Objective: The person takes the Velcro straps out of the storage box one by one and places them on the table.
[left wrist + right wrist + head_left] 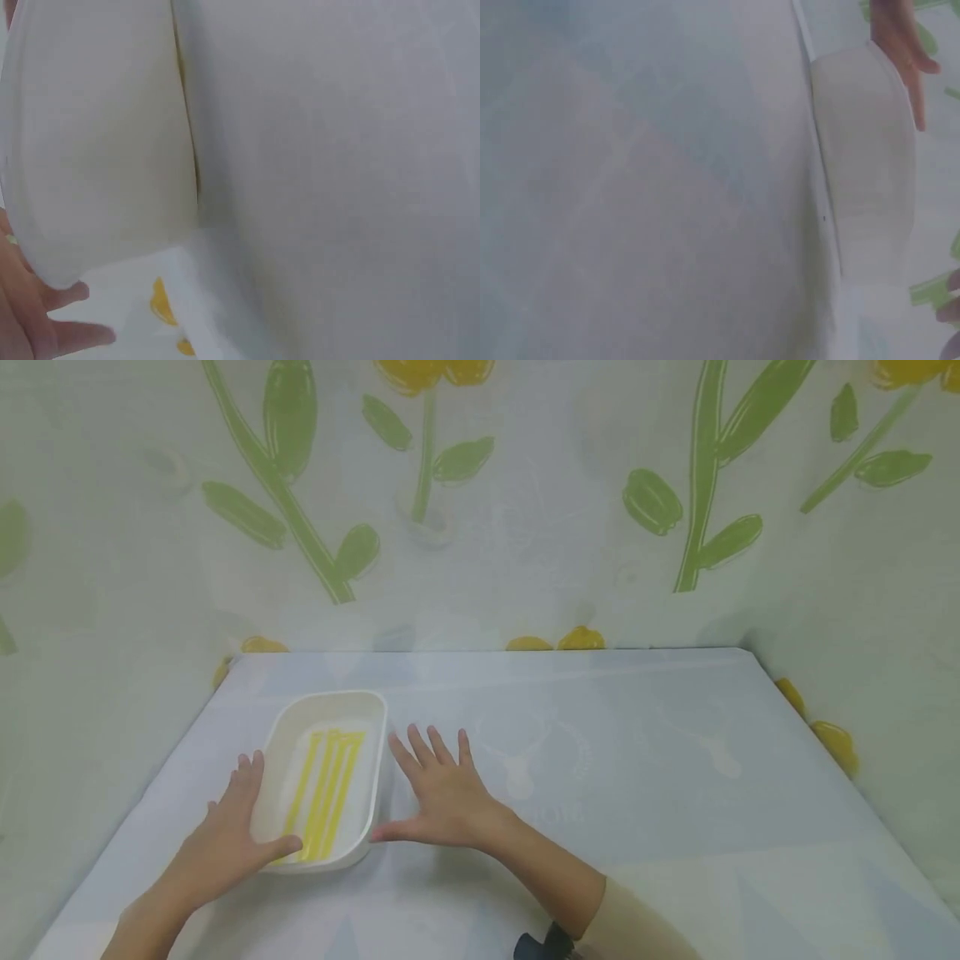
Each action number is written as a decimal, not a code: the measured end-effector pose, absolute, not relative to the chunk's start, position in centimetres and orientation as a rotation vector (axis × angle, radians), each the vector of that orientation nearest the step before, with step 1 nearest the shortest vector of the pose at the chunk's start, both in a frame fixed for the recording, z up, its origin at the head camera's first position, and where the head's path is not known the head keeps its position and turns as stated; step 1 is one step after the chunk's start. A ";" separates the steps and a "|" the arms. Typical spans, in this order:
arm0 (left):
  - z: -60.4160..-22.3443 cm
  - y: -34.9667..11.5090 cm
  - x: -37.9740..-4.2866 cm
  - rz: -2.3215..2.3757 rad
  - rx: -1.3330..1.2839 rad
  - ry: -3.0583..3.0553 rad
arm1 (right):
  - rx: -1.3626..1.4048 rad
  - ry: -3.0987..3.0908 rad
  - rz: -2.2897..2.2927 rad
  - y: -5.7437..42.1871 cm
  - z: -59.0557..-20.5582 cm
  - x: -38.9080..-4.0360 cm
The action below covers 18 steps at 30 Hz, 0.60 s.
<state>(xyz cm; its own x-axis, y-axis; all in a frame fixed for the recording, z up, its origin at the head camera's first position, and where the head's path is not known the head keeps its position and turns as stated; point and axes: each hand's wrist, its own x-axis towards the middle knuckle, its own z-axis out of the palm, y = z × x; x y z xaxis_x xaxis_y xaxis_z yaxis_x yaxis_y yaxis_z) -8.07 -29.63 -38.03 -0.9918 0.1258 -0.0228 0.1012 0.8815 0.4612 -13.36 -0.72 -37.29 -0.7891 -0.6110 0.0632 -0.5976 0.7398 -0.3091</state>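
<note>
A white rounded-rectangle plastic tub [300,714] stands on the left part of the table. Inside it lie several long thin yellow strips [324,793], side by side and running from front to back. My left hand [228,835] is at the tub's left side, fingers straight along the wall and thumb over the front rim. On the other side my right hand [446,789] has its fingers spread wide, thumb tip close to the right wall. In both wrist views the tub's outer wall [97,135] shows, with its contents hidden.
The table [637,760] has a pale cloth with faint deer-head and triangle prints. Behind and beside it hang white curtains [540,527] with green stems and yellow flowers. A dark strap device [547,943] sits by the right sleeve.
</note>
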 end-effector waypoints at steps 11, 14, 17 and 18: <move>-38.4 -32.5 -8.5 1.056 0.193 2.740 | -0.856 2.384 -1.150 -1.8 -38.7 -14.6; -38.6 -33.2 -8.5 1.048 0.156 2.692 | -0.835 2.309 -1.254 -2.3 -39.0 -15.0; -38.9 -33.9 -8.6 1.058 0.122 2.670 | -0.768 2.268 -1.318 -2.8 -39.2 -15.1; -39.0 -34.1 -8.7 1.058 0.115 2.675 | -0.735 2.259 -1.336 -2.9 -39.3 -15.1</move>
